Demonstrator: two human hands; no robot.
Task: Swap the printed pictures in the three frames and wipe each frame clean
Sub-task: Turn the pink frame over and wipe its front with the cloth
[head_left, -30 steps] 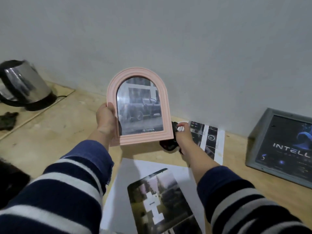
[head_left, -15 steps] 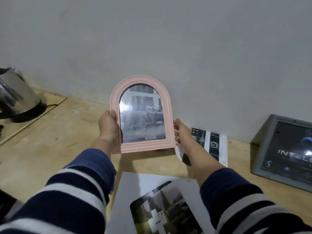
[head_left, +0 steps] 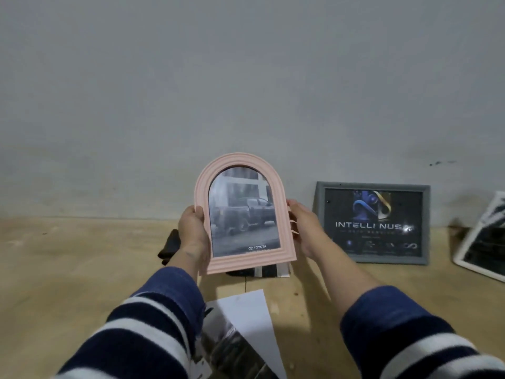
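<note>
Pink arched frame (head_left: 244,214), held upright above the wooden counter (head_left: 68,255) & facing the camera, w/ a print of a dark pickup truck (caption "TOYOTA") showing behind its glazing. Left hand (head_left: 192,236) grips the frame's left edge, thumb over the front rim, other fingers hidden behind; right hand (head_left: 304,228) holds the right edge, fingertips curled round to the back. Frame is clear of the counter, in front of the grey wall. Behind the left hand lies a dark cloth (head_left: 170,246); under the frame's lower edge a dark printed sheet (head_left: 269,270) lies flat. To the right, well apart from the pink frame, a grey frame (head_left: 373,222) w/ an "INTELLI NUS" print leans on the wall; a white frame (head_left: 482,239) leans at the far right edge, partly cut off. Near the person, a sheet of paper (head_left: 248,310) w/ a dark photo sits between the sleeves. Judged step: inspection of the loaded pink frame, i.e. picture apparently in place, approx. one frame in hand. Whether it has been wiped cannot be told. Next move prob. calls for standing it against the wall w/out tipping, or freeing one hand to fetch the cloth for wiping.
</note>
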